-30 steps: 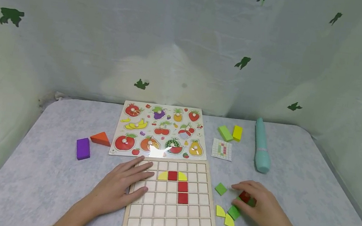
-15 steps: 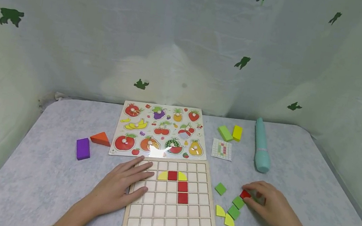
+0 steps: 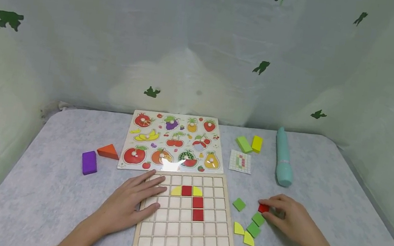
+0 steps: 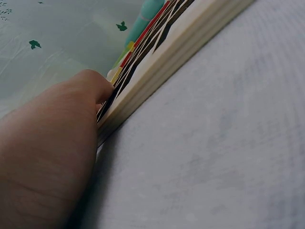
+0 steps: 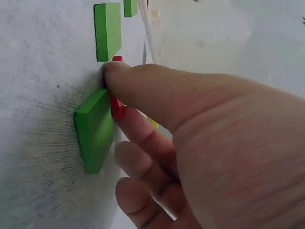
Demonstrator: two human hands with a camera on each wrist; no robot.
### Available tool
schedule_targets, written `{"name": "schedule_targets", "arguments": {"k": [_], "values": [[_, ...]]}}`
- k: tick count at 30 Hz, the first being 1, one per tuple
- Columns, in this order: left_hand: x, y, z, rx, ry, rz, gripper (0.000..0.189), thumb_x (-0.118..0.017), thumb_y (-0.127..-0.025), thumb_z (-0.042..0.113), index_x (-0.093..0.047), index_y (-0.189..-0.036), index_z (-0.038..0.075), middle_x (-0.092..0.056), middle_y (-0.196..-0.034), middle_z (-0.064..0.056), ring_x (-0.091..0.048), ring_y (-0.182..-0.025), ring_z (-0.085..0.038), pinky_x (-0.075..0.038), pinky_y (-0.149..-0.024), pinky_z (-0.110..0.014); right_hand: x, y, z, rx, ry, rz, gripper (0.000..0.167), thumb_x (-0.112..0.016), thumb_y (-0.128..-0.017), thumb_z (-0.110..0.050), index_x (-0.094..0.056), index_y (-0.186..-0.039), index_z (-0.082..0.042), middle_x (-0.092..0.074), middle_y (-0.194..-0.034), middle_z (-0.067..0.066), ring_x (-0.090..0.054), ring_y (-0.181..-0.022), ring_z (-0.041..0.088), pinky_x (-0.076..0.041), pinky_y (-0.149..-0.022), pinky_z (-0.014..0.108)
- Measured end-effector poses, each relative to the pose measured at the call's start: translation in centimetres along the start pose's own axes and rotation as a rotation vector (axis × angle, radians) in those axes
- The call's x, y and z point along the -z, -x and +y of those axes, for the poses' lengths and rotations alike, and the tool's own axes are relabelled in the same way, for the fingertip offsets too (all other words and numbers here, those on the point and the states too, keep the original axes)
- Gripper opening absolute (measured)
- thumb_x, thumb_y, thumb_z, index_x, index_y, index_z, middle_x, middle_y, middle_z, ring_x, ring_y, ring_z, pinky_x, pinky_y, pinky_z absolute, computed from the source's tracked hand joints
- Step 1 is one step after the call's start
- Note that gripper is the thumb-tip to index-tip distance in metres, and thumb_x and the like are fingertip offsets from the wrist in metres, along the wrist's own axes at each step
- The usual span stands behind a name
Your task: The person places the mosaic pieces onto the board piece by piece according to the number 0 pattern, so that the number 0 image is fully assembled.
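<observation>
My left hand (image 3: 130, 198) lies with straight, spread fingers on the left side of the wooden grid board (image 3: 186, 233); the left wrist view shows the thumb side of this hand (image 4: 57, 138) at the board's edge. Two yellow quarter-round tiles and several red square tiles (image 3: 198, 214) sit in the board's cells. Right of it, my right hand (image 3: 290, 219) pinches a red square tile (image 3: 263, 208) between thumb and fingers. Green square tiles (image 3: 253, 229) lie close by; the right wrist view has a green tile (image 5: 94, 133) right beside the fingertips.
Loose yellow quarter-round tiles (image 3: 249, 238) and another green tile (image 3: 239, 204) lie along the board's right edge. Behind are a fruit peg puzzle (image 3: 174, 153), a pattern card (image 3: 240, 162), several blocks and a teal tapered cylinder (image 3: 283, 159). A purple block (image 3: 89, 163) lies left.
My right hand first drew back to the right, uncovering green tiles, then shifted slightly left with the red tile between its fingers. The left hand has stayed on the board.
</observation>
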State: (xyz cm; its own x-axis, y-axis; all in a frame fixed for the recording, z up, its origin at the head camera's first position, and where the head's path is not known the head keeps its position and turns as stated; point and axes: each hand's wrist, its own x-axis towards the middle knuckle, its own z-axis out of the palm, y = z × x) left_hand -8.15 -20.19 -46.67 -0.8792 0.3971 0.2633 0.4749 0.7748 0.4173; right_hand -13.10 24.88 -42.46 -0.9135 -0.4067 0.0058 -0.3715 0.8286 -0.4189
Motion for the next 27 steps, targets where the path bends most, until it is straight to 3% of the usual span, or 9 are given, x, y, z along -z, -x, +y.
{"name": "schedule_targets", "arguments": {"k": [7, 14, 23, 27], "values": [[-0.1, 0.1, -0.1, 0.001, -0.001, 0.003, 0.048, -0.072, -0.095, 0.043, -0.065, -0.141, 0.03, -0.049, -0.157, 0.011, -0.034, -0.154, -0.023, -0.039, -0.115, -0.057, 0.1, -1.0, -0.9, 0.051, 0.023, 0.008, 0.027, -0.085, -0.086, -0.017, -0.08, -0.112, -0.018, -0.069, -0.1, -0.012, -0.054, -0.082, 0.003, -0.051, -0.07, 0.025], [-0.1, 0.1, -0.1, -0.001, 0.009, 0.005, 0.048, -0.072, -0.095, 0.043, -0.065, -0.141, 0.03, -0.049, -0.157, 0.011, -0.034, -0.154, -0.023, -0.039, -0.115, -0.057, 0.1, -1.7, -2.6, 0.143, -0.044, -0.015, 0.024, -0.083, -0.088, -0.018, -0.079, -0.111, -0.018, -0.068, -0.099, -0.014, -0.053, -0.081, 0.003, -0.05, -0.067, 0.023], [-0.1, 0.1, -0.1, 0.007, 0.004, 0.003, 0.048, -0.072, -0.095, 0.043, -0.065, -0.141, 0.03, -0.049, -0.157, 0.011, -0.033, -0.154, -0.022, -0.038, -0.116, -0.056, -0.9, -2.7, -6.2, 0.245, -0.079, -0.085, 0.025, -0.081, -0.091, -0.021, -0.077, -0.115, -0.02, -0.068, -0.104, -0.015, -0.057, -0.083, 0.005, -0.052, -0.069, 0.023], [0.0, 0.1, -0.1, 0.006, 0.004, 0.005, 0.049, -0.072, -0.095, 0.044, -0.065, -0.141, 0.03, -0.049, -0.157, 0.011, -0.033, -0.154, -0.023, -0.038, -0.116, -0.056, -1.6, -2.8, -7.9, 0.276, -0.09, -0.108, 0.023, -0.079, -0.093, -0.028, -0.077, -0.115, -0.023, -0.068, -0.107, -0.018, -0.059, -0.09, 0.005, -0.055, -0.077, 0.024]]}}
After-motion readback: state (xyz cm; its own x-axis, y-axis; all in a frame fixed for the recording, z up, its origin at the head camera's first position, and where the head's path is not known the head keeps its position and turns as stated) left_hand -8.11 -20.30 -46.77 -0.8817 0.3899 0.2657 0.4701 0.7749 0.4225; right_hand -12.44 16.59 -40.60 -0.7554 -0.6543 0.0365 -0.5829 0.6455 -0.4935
